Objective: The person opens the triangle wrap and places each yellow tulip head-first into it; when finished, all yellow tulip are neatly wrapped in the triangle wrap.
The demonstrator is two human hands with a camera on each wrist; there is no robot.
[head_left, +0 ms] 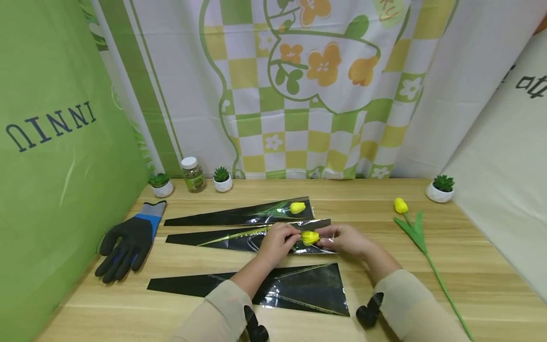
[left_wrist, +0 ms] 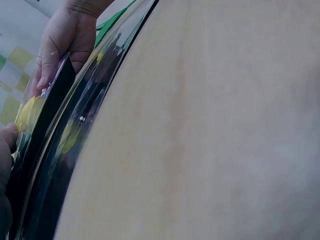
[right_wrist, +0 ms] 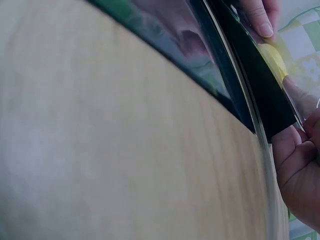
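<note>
In the head view, a yellow artificial tulip (head_left: 310,238) lies in the wide end of the middle black-backed clear flower sleeve (head_left: 239,240). My left hand (head_left: 278,243) pinches at the base of the bloom; the stem there is partly hidden by the hand. At the sleeve's mouth, my right hand (head_left: 347,242) grips the edge. The right wrist view shows a finger of the right hand (right_wrist: 300,155) against the bloom (right_wrist: 274,61) and other fingers curled beneath the sleeve edge. The left wrist view shows the bloom (left_wrist: 28,115) between both hands.
Behind lies a sleeve (head_left: 205,219) holding another tulip (head_left: 297,207); nearer me is a third sleeve (head_left: 316,289). One loose tulip (head_left: 400,205) lies right, a work glove (head_left: 128,244) left. A jar (head_left: 193,175) and small potted plants (head_left: 222,180) line the table's back.
</note>
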